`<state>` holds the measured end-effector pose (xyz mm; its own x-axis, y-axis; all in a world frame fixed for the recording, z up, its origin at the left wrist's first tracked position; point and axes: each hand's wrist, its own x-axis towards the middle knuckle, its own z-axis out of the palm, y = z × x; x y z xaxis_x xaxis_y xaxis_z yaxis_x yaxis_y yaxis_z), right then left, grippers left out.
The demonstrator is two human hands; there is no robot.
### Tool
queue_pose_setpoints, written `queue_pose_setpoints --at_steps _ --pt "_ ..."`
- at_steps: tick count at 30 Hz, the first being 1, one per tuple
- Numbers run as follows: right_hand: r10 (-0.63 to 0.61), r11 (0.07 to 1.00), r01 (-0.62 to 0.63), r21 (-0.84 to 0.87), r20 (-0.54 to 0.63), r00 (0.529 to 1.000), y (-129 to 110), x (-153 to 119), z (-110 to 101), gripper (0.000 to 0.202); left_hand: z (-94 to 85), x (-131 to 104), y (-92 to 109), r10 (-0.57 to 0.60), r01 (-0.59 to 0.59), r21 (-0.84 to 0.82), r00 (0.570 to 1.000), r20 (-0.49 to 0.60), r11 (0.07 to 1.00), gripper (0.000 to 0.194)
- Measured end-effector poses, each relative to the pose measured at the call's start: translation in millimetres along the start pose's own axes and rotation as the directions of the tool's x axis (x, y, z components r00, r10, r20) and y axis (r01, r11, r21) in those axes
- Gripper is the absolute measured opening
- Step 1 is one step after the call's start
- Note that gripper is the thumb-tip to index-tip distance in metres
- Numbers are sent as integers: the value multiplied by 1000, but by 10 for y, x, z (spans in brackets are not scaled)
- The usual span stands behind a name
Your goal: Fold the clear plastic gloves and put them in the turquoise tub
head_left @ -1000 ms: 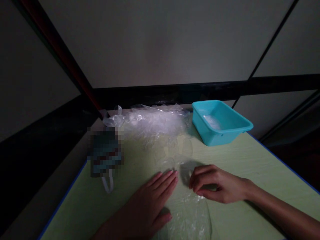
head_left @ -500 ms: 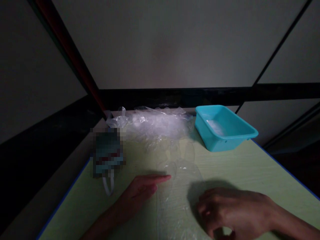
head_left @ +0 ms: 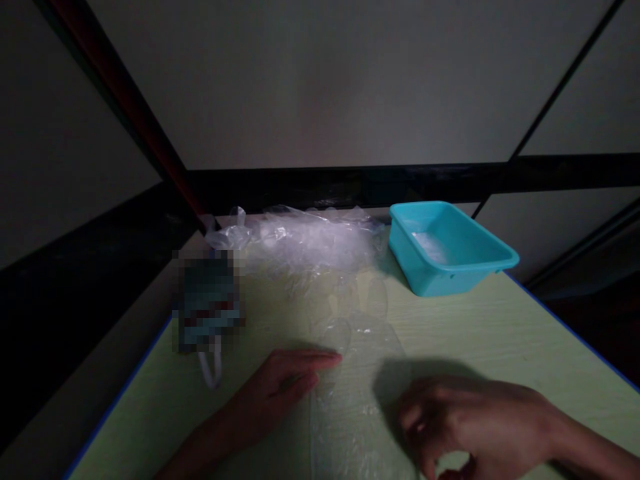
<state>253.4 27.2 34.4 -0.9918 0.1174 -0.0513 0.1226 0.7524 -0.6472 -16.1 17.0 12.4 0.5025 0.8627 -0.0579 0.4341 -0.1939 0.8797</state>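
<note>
A clear disposable plastic glove [head_left: 360, 373] lies flat on the table between my hands, its fingers pointing away from me. My left hand [head_left: 285, 387] rests by the glove's left edge with fingers stretched out flat, fingertips at the glove's thumb. It holds nothing. On the right side of the glove, my right hand [head_left: 465, 420] is curled, with bent fingers and the thumb rounding toward them. Its fingertips reach the bottom of the picture, so whether they pinch the film is hidden.
A pile of clear plastic gloves [head_left: 315, 237] lies along the table's back edge. At back right stands a turquoise basin [head_left: 440, 283] with something whitish inside. A blurred-out dark item with a white loop [head_left: 214, 370] sits at left. Panelled wall [head_left: 320, 100] rises behind the table.
The view has shifted slightly, so the table and basin sit a little higher in the picture. Both hands keep nearly the same pose beside the glove.
</note>
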Motion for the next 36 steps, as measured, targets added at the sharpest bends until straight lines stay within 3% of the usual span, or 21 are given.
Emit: queue_pose_setpoints --at_steps 4,9,15,18,25,27,30,33,36 --pt "-25 1000 25 1 10 1000 -6 5 -38 26 -17 -5 -5 13 -14 -20 999 -32 1000 29" --pt "-39 999 39 -30 7 999 24 25 57 13 -60 -22 -20 40 -51 -111 994 -99 993 27" --pt "-29 998 30 54 -23 999 19 26 37 10 -10 11 -54 62 -61 45 998 -19 997 28" --pt "16 986 3 169 -113 993 -25 25 -41 8 7 39 -66 101 -102 77 995 17 992 28" --pt "260 870 -53 490 -365 894 -21 -64 -161 3 -36 -30 -47 77 -79 71 996 34 994 34" --pt "313 818 -18 574 -420 852 28 -89 -153 4 -62 -67 -46 94 -97 68 994 49 993 48" --pt "352 752 69 655 -488 799 95 -110 -133 9 -99 -95 -51 155 -163 44 976 153 986 76" --pt "338 734 124 668 -518 786 115 -120 -128 10 -99 -94 -43 174 -193 77 963 205 978 84" --pt "315 785 85 614 -513 798 81 -127 -137 9 -50 -80 -18 172 -209 175 964 205 962 83"
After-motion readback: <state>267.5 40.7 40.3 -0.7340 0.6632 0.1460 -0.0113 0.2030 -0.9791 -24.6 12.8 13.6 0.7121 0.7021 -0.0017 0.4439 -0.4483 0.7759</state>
